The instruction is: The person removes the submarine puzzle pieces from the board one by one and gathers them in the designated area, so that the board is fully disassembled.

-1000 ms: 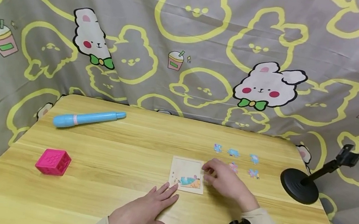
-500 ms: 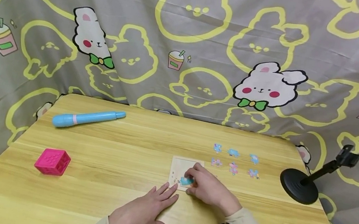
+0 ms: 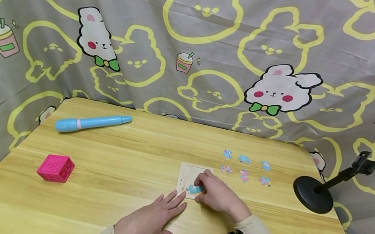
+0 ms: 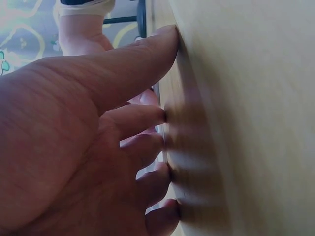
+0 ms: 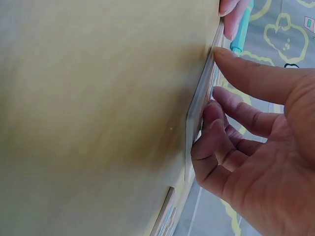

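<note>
A small pale puzzle board (image 3: 187,169) lies on the table, with blue-teal puzzle pieces (image 3: 194,189) in its lower part. My left hand (image 3: 153,221) rests palm down, fingers spread and fairly straight, its fingertips at the board's lower left edge. In the left wrist view those fingertips (image 4: 160,115) touch the surface. Over the board's lower right part is my right hand (image 3: 217,194). In the right wrist view its thumb (image 5: 231,61) is at the board's edge (image 5: 197,105), and its bent fingers are over the top face. Whether they pinch a piece is hidden.
Several loose puzzle pieces (image 3: 244,176) lie in two rows to the right of the board. A black stand (image 3: 314,194) is at the table's right edge. At the left are a blue stick-shaped object (image 3: 93,123) and a pink block (image 3: 56,168). A patterned curtain (image 3: 198,46) hangs behind.
My right hand has moved left and down from the board's right edge onto its lower right part, uncovering a loose piece. Since half a second ago it has barely moved. My left hand stays put.
</note>
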`<state>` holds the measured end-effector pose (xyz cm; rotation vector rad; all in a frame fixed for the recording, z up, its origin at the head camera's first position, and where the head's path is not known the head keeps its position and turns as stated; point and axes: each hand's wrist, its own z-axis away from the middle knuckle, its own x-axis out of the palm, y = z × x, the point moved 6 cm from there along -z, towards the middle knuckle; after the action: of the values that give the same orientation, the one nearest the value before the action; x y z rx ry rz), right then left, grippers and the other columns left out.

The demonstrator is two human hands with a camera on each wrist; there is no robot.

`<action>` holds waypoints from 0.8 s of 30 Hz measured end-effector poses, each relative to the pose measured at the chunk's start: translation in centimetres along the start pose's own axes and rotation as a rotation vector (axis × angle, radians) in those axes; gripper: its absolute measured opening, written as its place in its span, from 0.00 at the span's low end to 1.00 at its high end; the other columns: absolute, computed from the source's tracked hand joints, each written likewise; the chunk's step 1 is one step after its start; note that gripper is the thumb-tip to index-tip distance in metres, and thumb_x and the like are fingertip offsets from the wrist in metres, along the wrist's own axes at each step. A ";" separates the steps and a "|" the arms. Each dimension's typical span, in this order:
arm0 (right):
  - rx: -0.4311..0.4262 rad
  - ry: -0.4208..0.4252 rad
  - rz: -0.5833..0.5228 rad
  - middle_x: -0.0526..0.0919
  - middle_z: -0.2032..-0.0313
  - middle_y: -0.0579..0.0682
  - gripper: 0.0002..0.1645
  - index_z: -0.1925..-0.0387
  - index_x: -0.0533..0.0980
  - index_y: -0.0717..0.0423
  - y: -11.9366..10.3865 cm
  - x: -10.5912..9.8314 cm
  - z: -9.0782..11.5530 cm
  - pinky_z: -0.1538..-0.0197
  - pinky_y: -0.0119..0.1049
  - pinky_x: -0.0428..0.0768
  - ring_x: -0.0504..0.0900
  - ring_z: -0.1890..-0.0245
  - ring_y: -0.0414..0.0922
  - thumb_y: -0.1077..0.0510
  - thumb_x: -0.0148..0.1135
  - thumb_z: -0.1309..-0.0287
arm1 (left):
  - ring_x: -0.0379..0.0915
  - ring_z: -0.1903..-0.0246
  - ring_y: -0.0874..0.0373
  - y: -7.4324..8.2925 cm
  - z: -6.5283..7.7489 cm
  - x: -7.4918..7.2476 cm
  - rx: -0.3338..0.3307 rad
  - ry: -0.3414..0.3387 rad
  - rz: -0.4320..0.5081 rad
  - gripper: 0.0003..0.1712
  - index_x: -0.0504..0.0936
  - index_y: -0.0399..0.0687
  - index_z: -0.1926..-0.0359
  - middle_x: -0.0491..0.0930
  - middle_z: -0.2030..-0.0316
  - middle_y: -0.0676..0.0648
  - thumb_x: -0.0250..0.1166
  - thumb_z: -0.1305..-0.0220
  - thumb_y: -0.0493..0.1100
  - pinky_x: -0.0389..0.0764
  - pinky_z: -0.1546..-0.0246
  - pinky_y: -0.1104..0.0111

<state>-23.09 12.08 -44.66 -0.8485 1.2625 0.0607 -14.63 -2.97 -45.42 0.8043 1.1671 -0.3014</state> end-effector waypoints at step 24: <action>0.019 0.018 0.002 0.71 0.66 0.43 0.07 0.62 0.75 0.52 0.0 -0.2 -0.3 0.65 0.36 0.73 0.70 0.69 0.40 0.65 0.64 0.39 | 0.42 0.26 0.48 -0.2 -0.1 0.1 -0.006 -0.009 0.019 0.46 0.63 0.47 0.27 0.47 0.24 0.49 0.70 0.42 0.56 0.56 0.32 0.50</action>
<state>-23.43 12.00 -44.54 -0.8330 1.2787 0.0429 -14.79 -3.04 -45.63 0.8078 1.1512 -0.2859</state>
